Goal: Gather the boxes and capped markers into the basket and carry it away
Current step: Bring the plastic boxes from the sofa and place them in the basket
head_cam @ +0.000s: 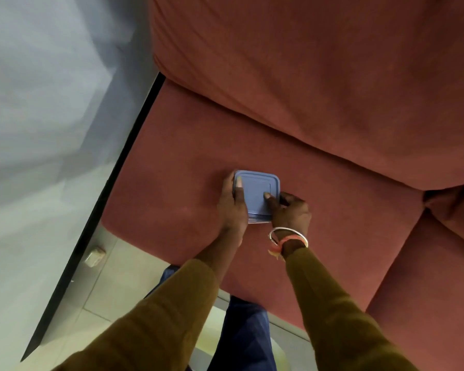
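A square blue box (pixel 257 188) with a lid lies on the red sofa seat (pixel 172 183). My left hand (pixel 232 207) grips its left side, thumb laid on the lid's left edge. From the right my right hand (pixel 289 210) holds it, thumb pressed on the lid and fingers curled round the right edge. No basket and no markers are in view.
The sofa's back cushion (pixel 306 76) rises behind the seat, and a second seat cushion (pixel 426 290) lies to the right. Left of the sofa is a grey wall with a dark skirting strip (pixel 91 218). Pale tiled floor (pixel 113 290) shows below, with a small white object (pixel 95 257).
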